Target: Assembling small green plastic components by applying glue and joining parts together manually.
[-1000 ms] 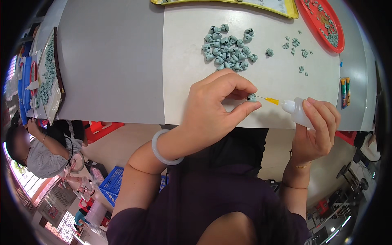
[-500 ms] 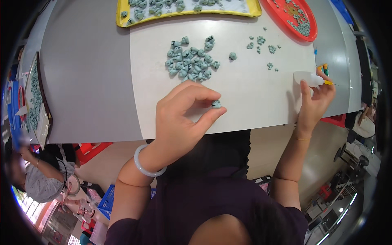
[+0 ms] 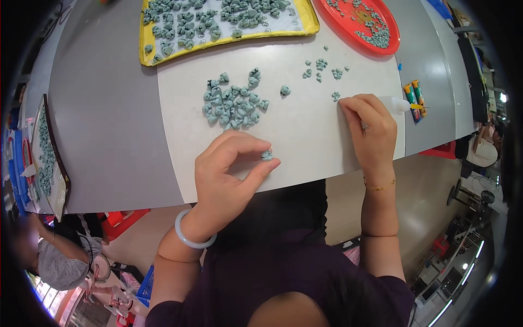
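Observation:
My left hand [image 3: 220,177] pinches a small grey-green moulded piece [image 3: 267,156] between thumb and forefinger, just above the white work surface. My right hand [image 3: 375,128] bends over the surface with its fingers closed together, the tips at a little cluster of tiny grey-green bits [image 3: 335,96]. Whatever lies between those fingertips is hidden. Beyond that hand lies a white squeeze bottle [image 3: 402,104] with a yellow needle tip, partly covered by the fingers. A heap of larger grey-green pieces [image 3: 234,106] is spread ahead of my left hand, and a single piece [image 3: 285,90] sits apart from it.
A yellow-rimmed tray [image 3: 229,39] holding rows of pieces stands at the far side. Right of it is a red oval tray [image 3: 348,43] with tiny bits. Two coloured tubes [image 3: 414,101] lie at the right. Another tray [image 3: 57,191] sits far left, near another person [image 3: 60,256].
My right hand has let go of the squeeze bottle, which now lies on the table, and has moved left to the tiny bits. My left hand still pinches its piece.

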### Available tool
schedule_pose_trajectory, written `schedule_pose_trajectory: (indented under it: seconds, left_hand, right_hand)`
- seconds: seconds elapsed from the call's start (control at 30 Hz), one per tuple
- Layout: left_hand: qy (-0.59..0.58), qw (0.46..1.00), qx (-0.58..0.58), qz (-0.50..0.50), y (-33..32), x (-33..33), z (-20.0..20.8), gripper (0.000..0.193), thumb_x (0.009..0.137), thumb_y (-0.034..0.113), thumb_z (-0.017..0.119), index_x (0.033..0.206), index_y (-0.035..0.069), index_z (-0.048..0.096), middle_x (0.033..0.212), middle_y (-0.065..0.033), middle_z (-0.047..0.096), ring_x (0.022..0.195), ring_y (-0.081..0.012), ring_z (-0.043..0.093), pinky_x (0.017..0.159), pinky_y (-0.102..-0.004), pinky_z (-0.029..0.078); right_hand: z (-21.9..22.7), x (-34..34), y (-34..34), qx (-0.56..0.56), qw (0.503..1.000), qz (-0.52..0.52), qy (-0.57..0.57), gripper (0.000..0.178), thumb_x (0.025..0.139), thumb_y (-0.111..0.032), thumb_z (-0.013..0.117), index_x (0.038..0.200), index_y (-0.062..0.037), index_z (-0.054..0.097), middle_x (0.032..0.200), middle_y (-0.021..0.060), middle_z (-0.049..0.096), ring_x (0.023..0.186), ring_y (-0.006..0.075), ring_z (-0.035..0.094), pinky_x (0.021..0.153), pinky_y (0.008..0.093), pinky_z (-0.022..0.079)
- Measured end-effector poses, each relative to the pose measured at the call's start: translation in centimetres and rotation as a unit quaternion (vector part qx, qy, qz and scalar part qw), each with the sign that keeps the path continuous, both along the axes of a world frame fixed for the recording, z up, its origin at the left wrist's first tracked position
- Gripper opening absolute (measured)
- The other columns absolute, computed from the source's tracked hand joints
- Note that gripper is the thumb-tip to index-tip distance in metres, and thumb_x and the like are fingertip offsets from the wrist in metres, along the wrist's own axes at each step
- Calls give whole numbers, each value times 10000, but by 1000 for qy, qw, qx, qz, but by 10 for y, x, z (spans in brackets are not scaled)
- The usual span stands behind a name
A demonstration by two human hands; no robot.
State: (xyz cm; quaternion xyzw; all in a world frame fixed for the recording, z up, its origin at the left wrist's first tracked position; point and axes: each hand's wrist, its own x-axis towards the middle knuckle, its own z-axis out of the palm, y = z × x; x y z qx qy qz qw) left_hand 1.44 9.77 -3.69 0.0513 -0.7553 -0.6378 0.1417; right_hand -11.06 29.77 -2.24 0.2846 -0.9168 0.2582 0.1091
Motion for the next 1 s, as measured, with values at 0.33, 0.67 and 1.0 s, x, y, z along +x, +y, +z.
schedule_pose_trajectory:
  seconds: [0.33,0.67,1.0]
  left_hand:
    - [-11,999,13,-27,-2,1,2,226,682,-113,657,872,-25,575,859,-92,538,780,-173,611,697,-256,521]
    - [11,1000,21,14,1,-2,1,204,658,-43,709,832,-14,606,778,-92,599,692,-167,603,623,-245,503]
    - [-1,1000,27,-9,-2,0,2,218,676,-68,683,866,-10,594,826,-81,562,733,-157,606,651,-242,519]
  right_hand:
    - [4,18,-2,-90,992,17,-81,101,732,63,610,808,-5,614,758,58,590,634,149,557,584,226,442]
    - [8,13,-12,-69,988,50,-130,93,703,39,645,775,1,599,742,48,585,593,120,538,554,219,436]
    - [6,21,-18,-50,992,19,-117,87,700,53,629,748,-10,595,694,37,578,564,108,555,529,209,443]
